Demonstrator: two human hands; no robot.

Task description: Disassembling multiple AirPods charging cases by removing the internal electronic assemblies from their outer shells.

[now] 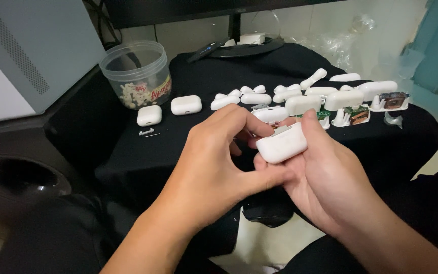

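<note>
I see the jar (137, 73) left of two cases (168, 110) on the cloth (188, 147), the shells (310, 96) lying right of them.

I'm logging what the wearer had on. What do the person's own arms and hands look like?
Both forearms are bare, with no sleeves in view. The left hand and right hand wear no gloves, and no rings, watch or wristband show. Fingernails look short and unpainted.
</note>
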